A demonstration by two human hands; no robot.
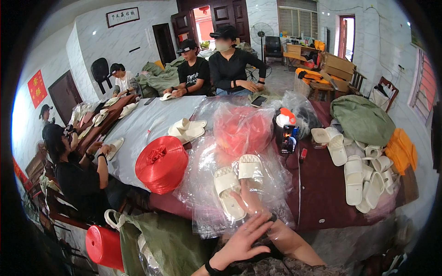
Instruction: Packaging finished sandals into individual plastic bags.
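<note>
Slippers [229, 191] lie paired near our table's [317, 198] front edge; loose slippers [354, 179] remain at its right. Our left hand [243, 240] spreads empty; our right hand's [251, 201] grip we cannot tell.

The right wrist [278, 227] is partly covered by the left hand [241, 243], whose forearm [201, 271] is cut off below, and the upright phone's screen [289, 138] cannot be read.

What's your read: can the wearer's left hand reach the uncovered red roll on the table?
Probably yes: the left hand looks open and empty, and only low clear bags seem to lie between it and the red roll.
</note>
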